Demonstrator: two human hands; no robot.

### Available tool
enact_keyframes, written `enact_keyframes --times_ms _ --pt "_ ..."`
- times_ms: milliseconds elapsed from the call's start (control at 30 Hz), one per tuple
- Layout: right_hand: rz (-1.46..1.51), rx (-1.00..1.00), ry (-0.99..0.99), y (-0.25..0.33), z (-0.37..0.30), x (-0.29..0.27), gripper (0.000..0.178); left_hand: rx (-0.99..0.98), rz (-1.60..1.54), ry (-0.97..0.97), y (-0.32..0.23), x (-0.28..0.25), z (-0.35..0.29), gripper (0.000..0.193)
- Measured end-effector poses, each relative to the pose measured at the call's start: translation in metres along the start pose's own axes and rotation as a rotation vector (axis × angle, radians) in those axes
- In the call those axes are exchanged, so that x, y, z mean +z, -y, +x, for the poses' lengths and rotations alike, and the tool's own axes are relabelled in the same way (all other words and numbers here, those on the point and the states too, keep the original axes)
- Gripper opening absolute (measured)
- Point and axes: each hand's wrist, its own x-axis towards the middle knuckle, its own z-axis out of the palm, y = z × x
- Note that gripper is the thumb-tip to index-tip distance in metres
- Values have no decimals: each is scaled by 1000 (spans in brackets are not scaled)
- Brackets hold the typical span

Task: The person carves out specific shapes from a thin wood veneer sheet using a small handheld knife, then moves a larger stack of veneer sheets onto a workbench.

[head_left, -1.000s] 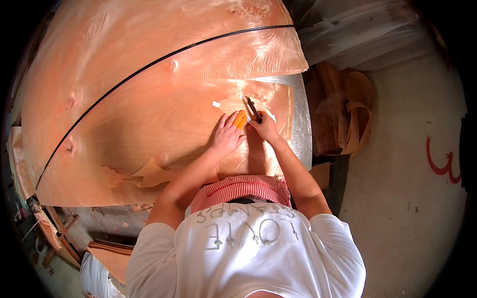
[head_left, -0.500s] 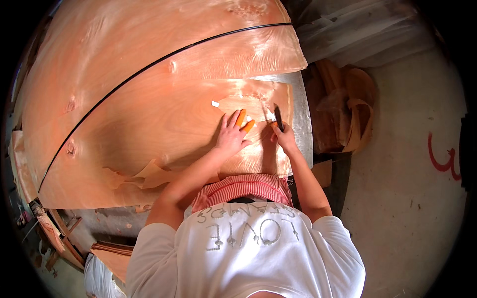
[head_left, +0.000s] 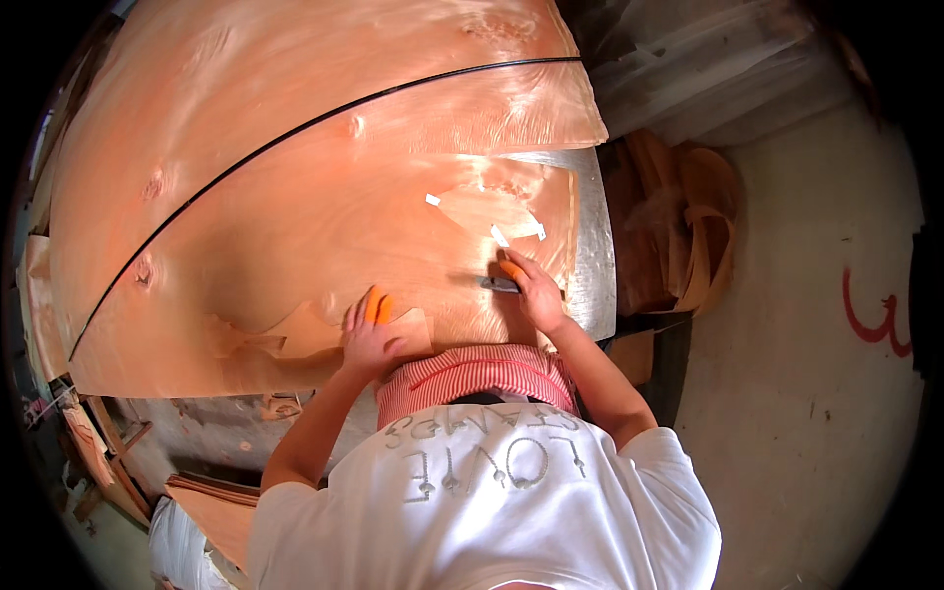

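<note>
A large wood veneer sheet spreads before me. My left hand, with orange covers on some fingers, lies on a loose torn veneer piece near the sheet's front edge, fingers extended. To the right, my right hand grips a dark, flat-bladed knife whose blade points left over the sheet. An orange cover shows on one of its fingers. Beyond that hand, a veneer patch has small white tape pieces at its edges.
A long black strip curves across the veneer. Metal plate shows at the right edge. Curled veneer scraps are heaped beyond it, beside pale floor. More stacked sheets stand at lower left.
My left hand has moved from the patch left and nearer me, onto the torn veneer. My right hand has come slightly nearer and left; its knife has swung from pointing away to pointing left.
</note>
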Motion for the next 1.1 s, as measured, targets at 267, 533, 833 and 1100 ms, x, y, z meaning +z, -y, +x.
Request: enact_keyframes --times_ms 267,533,833,1100 --pt "-419 -38 83 4 47 23 49 2 -16 -12 6 -1 -42 89" --pt "-294 -14 125 49 -24 40 52 105 155 -150 20 8 -46 57" --pt "-134 109 -3 42 -42 86 49 -156 161 -375 84 7 -148 29" --pt "-464 -62 5 44 -53 74 56 -688 136 -389 77 85 -366 25"
